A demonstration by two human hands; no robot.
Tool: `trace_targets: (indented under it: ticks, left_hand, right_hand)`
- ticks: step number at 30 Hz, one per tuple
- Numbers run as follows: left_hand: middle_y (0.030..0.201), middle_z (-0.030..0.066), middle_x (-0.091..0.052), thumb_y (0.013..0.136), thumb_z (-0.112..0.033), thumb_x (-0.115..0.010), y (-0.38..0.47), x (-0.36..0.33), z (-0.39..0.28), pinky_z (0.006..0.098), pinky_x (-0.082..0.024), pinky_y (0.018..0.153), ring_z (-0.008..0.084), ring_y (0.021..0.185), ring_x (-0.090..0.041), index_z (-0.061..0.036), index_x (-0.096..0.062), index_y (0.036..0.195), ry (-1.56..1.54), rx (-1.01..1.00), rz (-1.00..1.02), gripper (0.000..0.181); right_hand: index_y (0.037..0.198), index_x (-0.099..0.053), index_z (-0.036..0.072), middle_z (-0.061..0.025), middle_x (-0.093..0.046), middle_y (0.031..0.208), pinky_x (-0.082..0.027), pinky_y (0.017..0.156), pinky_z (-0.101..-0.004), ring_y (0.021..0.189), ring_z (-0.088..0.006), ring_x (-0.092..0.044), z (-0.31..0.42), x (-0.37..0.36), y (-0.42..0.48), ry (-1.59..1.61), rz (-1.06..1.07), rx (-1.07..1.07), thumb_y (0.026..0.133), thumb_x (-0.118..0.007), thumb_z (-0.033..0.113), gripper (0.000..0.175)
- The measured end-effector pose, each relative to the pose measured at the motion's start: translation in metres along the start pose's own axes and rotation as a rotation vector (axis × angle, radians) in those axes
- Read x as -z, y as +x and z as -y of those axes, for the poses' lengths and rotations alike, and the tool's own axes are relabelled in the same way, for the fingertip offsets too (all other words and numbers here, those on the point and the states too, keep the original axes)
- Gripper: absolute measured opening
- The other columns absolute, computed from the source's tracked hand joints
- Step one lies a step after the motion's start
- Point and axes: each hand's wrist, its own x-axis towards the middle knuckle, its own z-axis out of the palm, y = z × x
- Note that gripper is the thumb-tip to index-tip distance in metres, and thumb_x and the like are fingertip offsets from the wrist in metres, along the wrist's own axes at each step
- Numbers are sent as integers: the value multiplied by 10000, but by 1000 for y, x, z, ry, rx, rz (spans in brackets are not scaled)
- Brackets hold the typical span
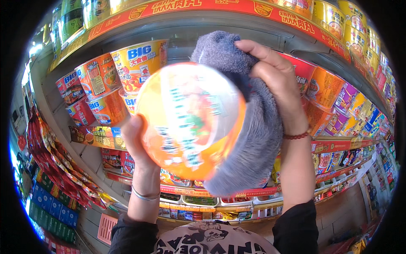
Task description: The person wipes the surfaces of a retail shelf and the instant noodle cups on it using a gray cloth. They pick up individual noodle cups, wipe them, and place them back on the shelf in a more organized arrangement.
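Observation:
My left hand (136, 139) grips the left side of an orange instant noodle tub (190, 123), its pale lid facing the camera. The tub is blurred and held up before the shelf. In my right hand (276, 79) is a grey towel (253, 136); its bunched top rises above the tub and the rest hangs along the tub's right side. My right fingertips pinch the cloth near the top. Whether the towel presses on the tub is not plain.
Stacked noodle tubs (104, 82) stand at the left of the shelf, more tubs (323, 89) at the right. An upper shelf edge (203, 9) curves overhead. Red packets (57, 165) hang at the left, and a pink plastic basket (106, 227) is low down. Lower shelves hold small packets.

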Motion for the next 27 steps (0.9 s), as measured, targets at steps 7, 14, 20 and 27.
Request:
trace_targets:
  ticks: [7,14,20,27]
  left_hand:
    - [1277,108,-626,909,-488,-557,-3,16,20,383,-526,956,239,1100,-644,-27,-520,1328,-216,3,-82,625]
    - [1277,105,-613,920,-507,-546,-25,28,15,384,-508,979,230,1128,-624,-28,-501,1343,-231,-125,-128,640]
    - [1278,102,-602,930,-523,-537,-43,34,-21,386,-492,998,221,1152,-606,-29,-484,1355,-180,-280,-150,654]
    - [1279,98,-589,941,-542,-526,-46,38,-59,387,-473,1021,212,1180,-586,-31,-465,1370,-43,-335,-153,670]
  right_hand:
    - [1307,-560,-86,-137,-583,1352,-426,1046,-287,1195,-170,-568,-49,-17,-10,-184,-25,179,892,-459,-10,433]
    - [1312,-547,-69,-112,-576,1262,-393,1026,-281,1178,-162,-540,-73,-84,-92,92,-425,-169,917,-426,-10,418]
    - [1222,-625,-59,-88,-621,1166,-451,945,-272,1094,-157,-579,-23,-55,-92,-160,-100,-287,854,-420,-80,421]
    - [1281,-578,-107,-181,-668,1200,-486,998,-347,1095,-225,-647,45,7,-52,-167,-322,-159,837,-456,44,485]
